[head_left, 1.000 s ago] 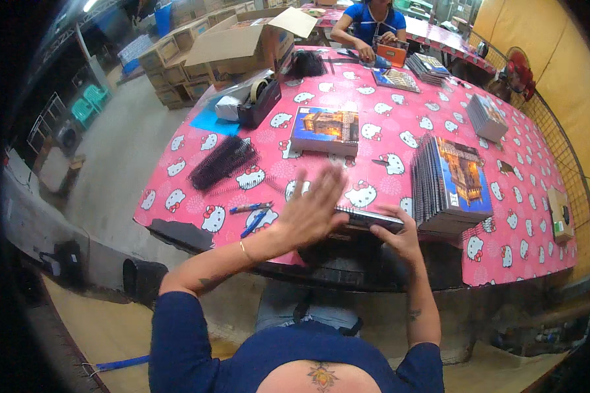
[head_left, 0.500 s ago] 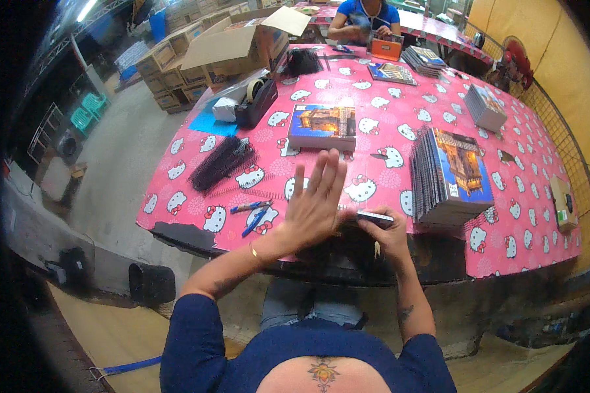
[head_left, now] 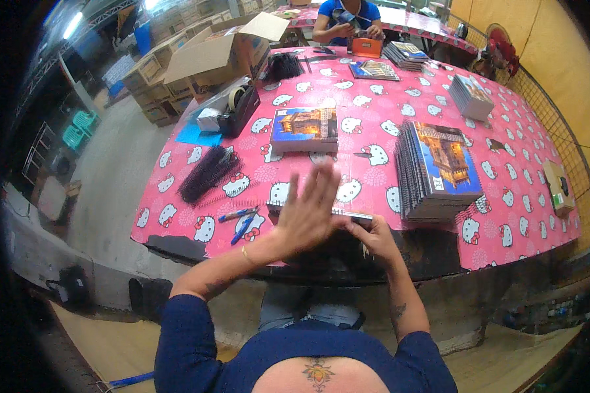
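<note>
My right hand pinches the right end of a notebook, which is seen edge-on at the table's near edge. Black coil binding runs along its top edge. Across it lies my left hand, fingers outstretched and slightly blurred, the palm side against or just over the binding; the exact contact is hidden. Much of the notebook is behind this hand. Beyond it lies a pile of unbound book blocks with a blue and gold cover. On the right stands a tall stack of spiral-bound notebooks.
Left of my hands are pens and a bundle of black plastic coils. Behind them stand a tape dispenser and an open carton. Across the pink table, a co-worker handles an orange box. More notebooks lie far right.
The notebook's bound edge now shows on both sides of my left hand, where before only its right end showed. My right hand keeps its grip. The whole view has shifted slightly.
</note>
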The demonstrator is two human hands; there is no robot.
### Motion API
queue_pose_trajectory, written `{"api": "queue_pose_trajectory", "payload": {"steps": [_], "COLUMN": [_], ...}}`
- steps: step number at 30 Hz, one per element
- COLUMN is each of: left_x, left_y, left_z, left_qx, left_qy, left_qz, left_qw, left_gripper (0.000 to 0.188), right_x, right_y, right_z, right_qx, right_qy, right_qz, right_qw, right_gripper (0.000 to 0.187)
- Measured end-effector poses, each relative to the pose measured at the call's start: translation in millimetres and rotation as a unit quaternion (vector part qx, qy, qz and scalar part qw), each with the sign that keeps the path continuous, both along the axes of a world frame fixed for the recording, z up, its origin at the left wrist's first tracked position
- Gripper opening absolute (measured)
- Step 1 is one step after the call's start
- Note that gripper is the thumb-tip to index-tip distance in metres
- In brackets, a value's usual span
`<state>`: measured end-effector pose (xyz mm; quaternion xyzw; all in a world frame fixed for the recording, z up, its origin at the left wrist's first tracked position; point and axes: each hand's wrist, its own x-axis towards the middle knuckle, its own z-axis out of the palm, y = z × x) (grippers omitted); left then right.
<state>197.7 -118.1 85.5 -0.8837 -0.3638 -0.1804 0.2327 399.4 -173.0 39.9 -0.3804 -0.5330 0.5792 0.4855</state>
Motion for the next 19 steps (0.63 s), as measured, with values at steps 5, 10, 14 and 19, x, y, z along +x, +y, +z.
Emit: {"api": "queue_pose_trajectory", "payload": {"steps": [5, 10, 14, 19], "left_x": [-13.7, -1.7, 13.0, 8.1], "left_y": [-45.3, -20.9, -13.8, -25.9], "left_z": [-50.8, -21.8, -11.4, -41.4], "left_qx": [-0.057, -0.052, 0.034, -0.067], "left_qy": [0.025, 0.036, 0.035, -0.001], "left_qz": [-0.18, -0.117, -0.069, -0.182], "left_qw": [0.982, 0.991, 0.996, 0.981], "left_gripper": [0.088, 0.088, 0.088, 0.088], "right_x": [0.2, 1.2, 7.1, 7.4], "right_y": [3.4, 2.0, 6.9, 5.3], "right_z": [-5.3, 2.6, -15.1, -8.4], "right_qx": [0.018, 0.011, 0.051, 0.09], "right_qy": [0.001, -0.035, -0.033, -0.054], "right_qz": [0.016, 0.026, 0.027, 0.005], "right_qw": [1.0, 0.999, 0.998, 0.994], "right_gripper": [0.031, 0.029, 0.028, 0.031]}}
